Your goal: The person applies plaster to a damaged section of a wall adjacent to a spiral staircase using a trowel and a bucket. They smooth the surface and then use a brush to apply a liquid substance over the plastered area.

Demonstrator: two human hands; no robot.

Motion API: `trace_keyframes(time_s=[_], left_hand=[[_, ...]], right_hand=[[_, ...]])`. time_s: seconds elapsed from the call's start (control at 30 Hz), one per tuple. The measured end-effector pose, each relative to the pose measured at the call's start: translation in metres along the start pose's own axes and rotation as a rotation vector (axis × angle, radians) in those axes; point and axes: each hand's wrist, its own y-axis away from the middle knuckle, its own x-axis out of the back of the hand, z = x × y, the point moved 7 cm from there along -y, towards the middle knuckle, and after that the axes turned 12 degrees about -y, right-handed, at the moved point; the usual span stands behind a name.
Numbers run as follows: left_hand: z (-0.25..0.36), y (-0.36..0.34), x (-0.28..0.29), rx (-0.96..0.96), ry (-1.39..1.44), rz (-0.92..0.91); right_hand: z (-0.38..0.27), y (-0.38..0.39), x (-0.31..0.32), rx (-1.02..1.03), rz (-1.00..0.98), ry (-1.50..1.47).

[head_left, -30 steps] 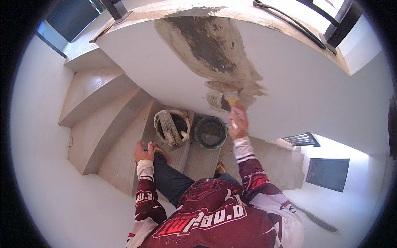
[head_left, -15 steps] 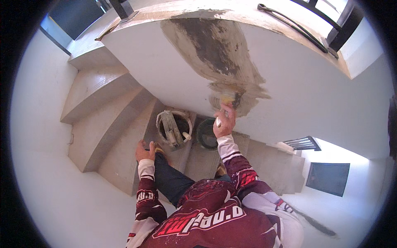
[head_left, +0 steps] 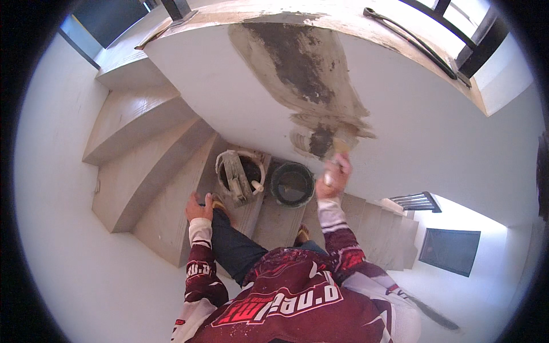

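Note:
My right hand [head_left: 333, 176] is closed around a paintbrush [head_left: 345, 143], blurred by motion; its pale bristles meet the white wall [head_left: 412, 131] and the handle's white end shows at my palm. Above it a grey-brown patch [head_left: 303, 63] of smeared wet-looking material runs up to the ledge, with a smaller dark spot [head_left: 322, 140] beside the brush. My left hand [head_left: 199, 207] rests on my bent left knee, holding nothing, thumb and fingers apart.
A pale bucket [head_left: 260, 166] stands on the stair with a plastering float [head_left: 235, 174] across its rim. Next to it is a dark bucket [head_left: 293, 184] holding liquid. Winding steps [head_left: 154, 154] climb at left. A long dark metal tool [head_left: 409, 41] lies on the ledge by the railing.
My right hand has swept the brush to the right along the wall, uncovering the dark spot and the dark bucket. My left hand stays at the knee.

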Motion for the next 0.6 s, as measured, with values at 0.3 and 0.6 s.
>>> trace_keyframes(time_s=[0.3,0.6], left_hand=[[0.018,-0.002,0.002,-0.046,0.007,-0.004],[0.002,0.001,0.013,0.060,0.024,-0.055]], right_hand=[[-0.046,-0.031,-0.083,0.149,-0.397,-0.253],[-0.036,-0.038,0.038,0.022,-0.278,0.108]])
